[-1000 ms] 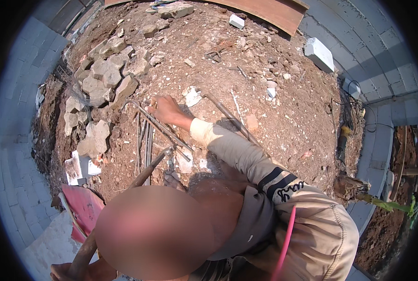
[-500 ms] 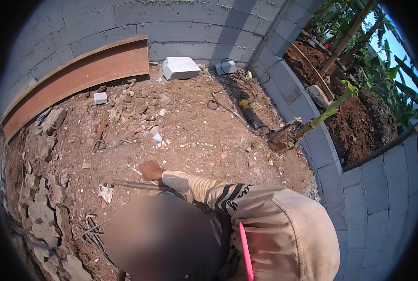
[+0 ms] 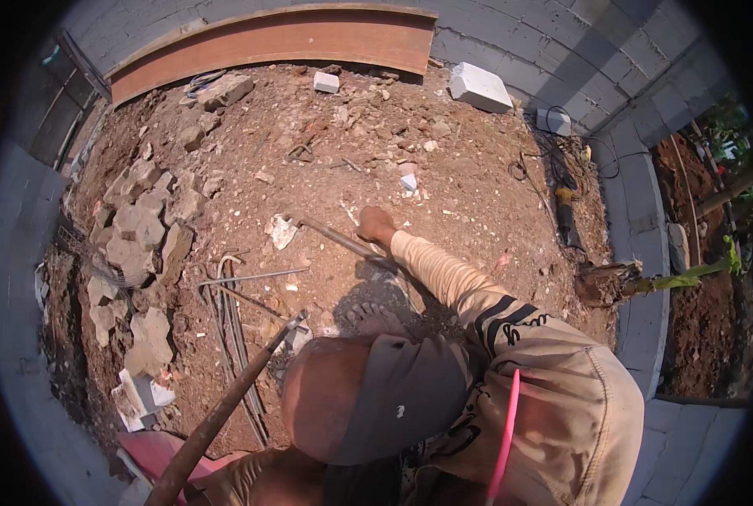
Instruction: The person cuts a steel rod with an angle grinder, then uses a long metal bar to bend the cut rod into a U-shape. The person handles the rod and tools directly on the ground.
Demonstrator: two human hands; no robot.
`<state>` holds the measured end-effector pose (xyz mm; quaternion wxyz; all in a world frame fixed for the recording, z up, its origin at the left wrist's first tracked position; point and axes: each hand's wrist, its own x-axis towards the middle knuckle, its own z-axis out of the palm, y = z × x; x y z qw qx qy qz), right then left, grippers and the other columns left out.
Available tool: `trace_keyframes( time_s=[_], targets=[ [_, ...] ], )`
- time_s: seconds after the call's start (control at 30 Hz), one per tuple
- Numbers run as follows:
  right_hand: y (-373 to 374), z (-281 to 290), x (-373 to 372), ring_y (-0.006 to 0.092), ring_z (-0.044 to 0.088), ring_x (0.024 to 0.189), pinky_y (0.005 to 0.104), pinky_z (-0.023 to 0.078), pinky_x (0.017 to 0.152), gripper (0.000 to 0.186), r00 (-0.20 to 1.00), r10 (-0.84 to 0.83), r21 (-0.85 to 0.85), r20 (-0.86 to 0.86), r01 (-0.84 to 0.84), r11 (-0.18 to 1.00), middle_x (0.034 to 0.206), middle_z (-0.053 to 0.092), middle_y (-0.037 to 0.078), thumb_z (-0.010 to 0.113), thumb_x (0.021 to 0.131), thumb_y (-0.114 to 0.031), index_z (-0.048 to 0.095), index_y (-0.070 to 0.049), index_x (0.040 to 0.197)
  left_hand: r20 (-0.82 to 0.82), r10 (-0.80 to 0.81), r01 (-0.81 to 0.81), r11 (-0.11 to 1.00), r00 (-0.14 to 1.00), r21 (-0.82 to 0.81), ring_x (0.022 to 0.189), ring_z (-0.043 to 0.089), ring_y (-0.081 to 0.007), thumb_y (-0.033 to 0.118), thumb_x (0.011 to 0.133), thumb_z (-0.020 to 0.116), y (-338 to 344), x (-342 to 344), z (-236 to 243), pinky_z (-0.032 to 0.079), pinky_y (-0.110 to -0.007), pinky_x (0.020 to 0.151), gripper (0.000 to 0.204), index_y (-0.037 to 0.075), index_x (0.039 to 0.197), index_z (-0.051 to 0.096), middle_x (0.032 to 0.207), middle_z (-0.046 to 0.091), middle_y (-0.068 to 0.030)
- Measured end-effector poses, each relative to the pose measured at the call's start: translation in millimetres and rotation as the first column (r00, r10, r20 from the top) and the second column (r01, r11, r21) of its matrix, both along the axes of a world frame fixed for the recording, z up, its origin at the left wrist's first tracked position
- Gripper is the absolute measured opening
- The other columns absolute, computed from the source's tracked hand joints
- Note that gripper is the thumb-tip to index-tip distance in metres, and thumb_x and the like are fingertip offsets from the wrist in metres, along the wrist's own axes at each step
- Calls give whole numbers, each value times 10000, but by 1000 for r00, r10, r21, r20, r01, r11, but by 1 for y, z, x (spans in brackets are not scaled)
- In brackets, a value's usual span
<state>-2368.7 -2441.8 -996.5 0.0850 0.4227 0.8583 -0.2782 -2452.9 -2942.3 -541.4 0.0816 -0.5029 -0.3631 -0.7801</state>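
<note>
My right hand reaches low to the dirt floor at the end of a beige striped sleeve. Its fingers are closed; what they hold, if anything, is hidden. A thin whitish piece lies by the fingertips, and I cannot tell whether they grip it. Beneath the wrist slants a brown rod with a bent end. My left hand is out of view. A long brown bar rises from the lower left toward my bent knee, and my bare foot rests on the ground.
Bent steel rods lie left of my knee, beside broken stone slabs. A reddish-brown board leans on the grey block wall. White blocks sit near it. At the right are a corded yellow-black power tool and a cut plant stump.
The view has swung left and downward, so the scene sits farther right and higher. The bar, more steel rods and my foot now show. My right hand remains closed near the whitish piece.
</note>
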Motion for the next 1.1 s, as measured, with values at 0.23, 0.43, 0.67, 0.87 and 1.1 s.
trace_keyframes(
  time_s=[0.23,0.43,0.67,0.87,1.1],
  targets=[
    [9,-5,-1,394,711,1082,456,562,925,419,988,131,35,82,-134,990,1149,713,275,712,840,-274,715,23,1136,66,32,-36,997,997,64,529,530,-193,563,1091,374,-26,4,-6,451,-343,525,468,136,1107,564,670,581,-27],
    [21,1,35,186,637,614,365,542,554,157,821,-396,-671,-411,22,741,798,662,89,600,977,-113,660,30,999,80,71,-73,997,994,27,489,498,-169,615,1066,395,-24,1,-2,423,-309,466,528,107,1038,535,657,536,-22],
    [47,133,72,68,526,588,242,432,506,243,542,-385,-434,-747,42,900,715,564,-14,553,1068,-196,687,-2,1130,83,43,-35,995,996,-90,514,531,-152,582,1034,528,-20,0,7,483,-307,513,503,91,926,548,678,558,-14],
    [25,215,66,53,509,518,227,393,476,289,584,27,-115,-811,-204,972,689,579,-16,507,1106,-223,679,4,1153,148,283,-282,959,947,-29,458,495,-105,372,928,625,-17,3,9,459,-241,480,317,75,858,536,605,521,15],
    [-103,92,49,173,665,590,345,530,580,254,827,-71,-522,-558,-283,805,726,673,101,548,1028,-221,628,8,954,176,267,-273,962,947,6,450,456,-87,237,909,646,-19,8,13,446,-217,477,248,51,812,513,587,467,27]
  ],
)
